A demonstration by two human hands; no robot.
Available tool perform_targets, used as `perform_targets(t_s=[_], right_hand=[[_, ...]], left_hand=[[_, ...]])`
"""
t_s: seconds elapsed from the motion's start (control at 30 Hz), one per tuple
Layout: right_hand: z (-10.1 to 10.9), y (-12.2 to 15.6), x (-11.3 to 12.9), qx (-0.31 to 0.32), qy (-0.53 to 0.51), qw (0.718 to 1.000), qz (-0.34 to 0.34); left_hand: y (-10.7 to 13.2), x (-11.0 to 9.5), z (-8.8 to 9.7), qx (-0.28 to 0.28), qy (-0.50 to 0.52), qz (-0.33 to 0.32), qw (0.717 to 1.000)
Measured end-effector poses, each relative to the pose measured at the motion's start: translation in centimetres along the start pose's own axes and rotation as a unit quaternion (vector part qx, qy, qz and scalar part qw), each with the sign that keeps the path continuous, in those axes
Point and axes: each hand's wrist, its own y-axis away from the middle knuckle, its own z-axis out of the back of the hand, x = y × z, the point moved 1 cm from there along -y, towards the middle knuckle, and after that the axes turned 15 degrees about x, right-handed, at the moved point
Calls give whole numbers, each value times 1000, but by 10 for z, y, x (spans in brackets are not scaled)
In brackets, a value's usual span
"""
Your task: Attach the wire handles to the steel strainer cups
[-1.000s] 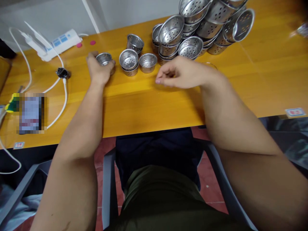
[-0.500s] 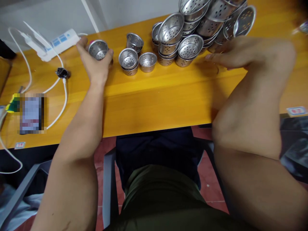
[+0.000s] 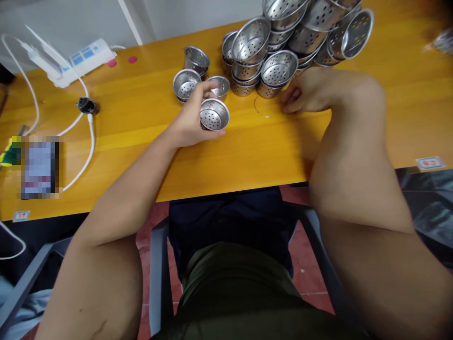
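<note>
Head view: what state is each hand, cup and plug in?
left hand, shut around perforated cup
perforated cup, held tilted, mouth up
right hand, curled, knuckles up, grip hidden
wire ring, lying flat, untouched
cup pile, heaped, some tipped sideways
black plug, unplugged, lying loose

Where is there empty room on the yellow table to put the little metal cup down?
Bare table lies between the white cable and the left hand holding the cup, and along the near edge below it. It is crowded at the back: loose cups, the big pile, with the right hand beside a wire ring.
</note>
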Motion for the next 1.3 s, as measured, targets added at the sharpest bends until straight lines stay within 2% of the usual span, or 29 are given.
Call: perform_targets(t_s=[0.1,0.2,0.3,0.37,0.47,0.63,0.73,0.83,0.93,1.07,1.3], right_hand=[[2,3,12,34,-6,999,-22],[3,8,24,39,-50,998,-22],[1,12,33,62,-120,991,26],[-1,11,40,38,-132,988,69],[-4,5,53,-9,-94,993,72],[-7,0,75,-9,-9,1000,17],[-5,5,84,13,11,1000,14],[-6,9,92,26,19,999,4],[-8,11,100,10,26,1000,-5],[-9,10,103,7,39,999,35],[-7,17,118,23,77,996,29]], left_hand=[[-1,16,7,-21,12,29,999],[-1,18,10,-18,40,31,999],[0,10,9,-10,79,24,997],[0,6,8,-4,88,24,996],[-1,5,8,6,90,31,995],[-5,19,7,-6,76,5,997],[-6,23,5,-23,73,3,997],[-5,18,4,-24,70,29,997],[-3,6,6,-31,40,49,998],[-3,-6,10,-50,3,53,997],[-6,-2,7,-118,9,28,993]])
